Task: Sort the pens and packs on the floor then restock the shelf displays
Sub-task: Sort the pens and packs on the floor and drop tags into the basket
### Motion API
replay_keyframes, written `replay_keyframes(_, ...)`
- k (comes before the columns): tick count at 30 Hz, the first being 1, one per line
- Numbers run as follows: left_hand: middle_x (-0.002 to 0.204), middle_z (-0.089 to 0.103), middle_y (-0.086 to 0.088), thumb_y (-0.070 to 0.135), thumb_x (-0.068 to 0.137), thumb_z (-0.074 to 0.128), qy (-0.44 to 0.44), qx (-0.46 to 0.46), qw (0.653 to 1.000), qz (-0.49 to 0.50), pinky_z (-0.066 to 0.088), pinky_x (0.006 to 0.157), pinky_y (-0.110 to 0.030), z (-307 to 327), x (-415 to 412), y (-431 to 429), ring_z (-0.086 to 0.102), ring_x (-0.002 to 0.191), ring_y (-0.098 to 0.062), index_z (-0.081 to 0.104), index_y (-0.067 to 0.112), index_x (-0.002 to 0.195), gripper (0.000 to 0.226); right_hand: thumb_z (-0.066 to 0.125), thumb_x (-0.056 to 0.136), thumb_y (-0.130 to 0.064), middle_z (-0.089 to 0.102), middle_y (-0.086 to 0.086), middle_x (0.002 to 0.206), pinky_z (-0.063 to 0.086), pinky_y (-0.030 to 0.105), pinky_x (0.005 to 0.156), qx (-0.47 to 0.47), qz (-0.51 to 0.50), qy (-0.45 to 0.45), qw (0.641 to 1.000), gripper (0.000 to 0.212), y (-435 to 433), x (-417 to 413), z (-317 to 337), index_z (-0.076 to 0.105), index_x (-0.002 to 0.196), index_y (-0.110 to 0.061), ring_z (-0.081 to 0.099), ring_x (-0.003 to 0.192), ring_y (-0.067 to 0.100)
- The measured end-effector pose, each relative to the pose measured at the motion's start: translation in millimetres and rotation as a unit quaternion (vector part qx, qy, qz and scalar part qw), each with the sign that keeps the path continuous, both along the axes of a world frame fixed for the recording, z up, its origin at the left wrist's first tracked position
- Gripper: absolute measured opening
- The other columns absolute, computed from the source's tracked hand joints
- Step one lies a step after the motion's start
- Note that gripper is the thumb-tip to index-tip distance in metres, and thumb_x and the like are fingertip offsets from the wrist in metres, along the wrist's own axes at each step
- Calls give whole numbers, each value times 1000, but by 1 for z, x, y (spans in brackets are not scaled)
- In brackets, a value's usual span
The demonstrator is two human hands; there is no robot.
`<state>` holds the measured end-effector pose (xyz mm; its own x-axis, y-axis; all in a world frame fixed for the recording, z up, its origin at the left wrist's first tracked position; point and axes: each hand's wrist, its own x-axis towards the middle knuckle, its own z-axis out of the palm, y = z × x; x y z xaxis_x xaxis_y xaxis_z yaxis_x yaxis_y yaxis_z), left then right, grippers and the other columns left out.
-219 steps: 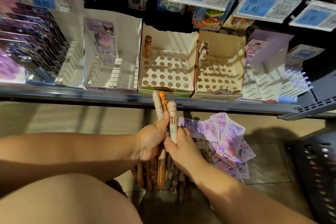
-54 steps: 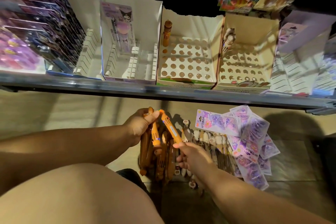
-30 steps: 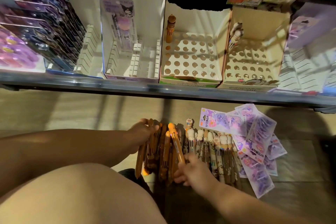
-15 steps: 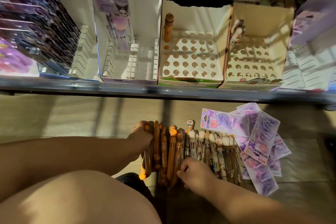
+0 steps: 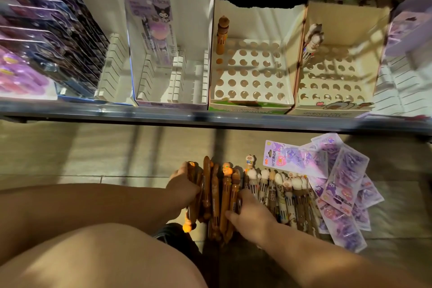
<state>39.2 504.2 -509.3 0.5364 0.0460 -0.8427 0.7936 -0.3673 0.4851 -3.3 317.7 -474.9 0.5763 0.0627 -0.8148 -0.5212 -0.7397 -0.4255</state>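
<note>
Squeezing the brown pens (image 5: 215, 194) into one bundle on the floor (image 5: 93, 159), the crouching person is working just below the shelf (image 5: 210, 119). The left hand (image 5: 184, 184) is curling round the bundle's left side, and the right hand (image 5: 250, 213) is cupping the other side, thumb lying over the barrels and fingers tucked down between brown and cream. Both hands are clamping onto that bundle, I'd say to keep one kind apart from the next and to gather it for a single lift.

Lying just beside them, the cream pens (image 5: 280, 189) are forming a rough row with their character tops pointing toward the shelf. The purple packs (image 5: 339, 182) are fanning out in an overlapping heap to the right, touching the cream row.

Up on the shelf, the green-fronted holed box (image 5: 252, 72) is standing almost bare, one brown pen (image 5: 222, 35) sitting upright in its back corner as a marker of what belongs there. The neighbouring cream box (image 5: 336, 72) is showing a cream-topped pen or two (image 5: 314, 37) the same way, and the white slotted display (image 5: 168, 72) is holding a single purple pack (image 5: 154, 30).
</note>
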Motion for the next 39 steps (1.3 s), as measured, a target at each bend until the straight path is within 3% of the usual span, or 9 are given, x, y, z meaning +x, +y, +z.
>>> replay_keyframes(3,129,46,-11,6,69,64,-3,-14,998,-59,59,77,-42,3,-5,0,57,109,-32,31,28,147,87,60,90,-33,60,-8,113,48,35,95,-4,1,-6,1000,36,1,0,-1,45,122,-31,58,108,15)
replay_keyframes(6,107,63,-10,-1,69,71,-24,-45,995,-89,58,85,-42,8,-9,-4,63,102,-25,47,23,122,62,62,88,-32,61,-8,109,49,34,90,-9,12,-10,1000,37,0,1,-1,45,121,-31,60,102,14)
replay_keyframes(9,110,63,-8,-2,68,75,-23,-49,995,-81,57,87,-43,7,-12,-5,63,102,-22,46,31,104,56,62,90,-30,61,-6,111,45,29,86,-18,33,-15,999,38,-3,3,1,44,123,-29,59,104,16)
replay_keyframes(15,134,37,-7,6,75,77,-24,19,991,-129,43,88,-30,6,-8,-7,40,110,-18,30,18,145,85,61,91,-32,60,-12,103,47,33,93,-2,42,-15,999,36,-10,4,5,45,123,-31,60,100,13)
replay_keyframes(21,158,12,-10,4,82,70,10,23,996,-83,41,108,-44,7,-6,-4,28,140,-34,1,25,156,103,58,95,-32,48,-19,86,38,14,66,17,53,-22,998,35,-18,6,15,44,127,-28,51,79,0)
replay_keyframes(25,158,14,-11,2,85,67,5,17,999,-36,40,108,-45,8,-7,-4,27,141,-35,6,24,157,97,57,95,-34,54,-14,89,41,21,77,4,44,-15,999,27,-21,11,20,49,121,-31,58,89,9)
replay_keyframes(31,154,25,-11,10,80,71,20,8,1000,-2,46,94,-40,19,-8,-2,36,135,-34,12,18,156,96,52,91,-48,57,2,127,48,44,98,-21,5,-12,1000,55,-29,11,24,35,141,-30,59,112,21)
replay_keyframes(35,136,46,-10,39,60,70,-9,31,998,-49,47,101,-45,44,-10,-12,52,119,-30,40,17,142,90,47,96,-45,54,4,132,52,41,94,-19,0,-51,999,49,-35,15,38,36,140,-28,66,100,19)
replay_keyframes(39,139,45,-11,41,94,57,-122,104,979,-123,43,104,-38,86,1,-49,50,122,-28,46,18,139,52,47,98,-41,59,-2,113,56,36,83,54,-109,-106,987,38,-48,18,65,42,134,-28,68,76,12)
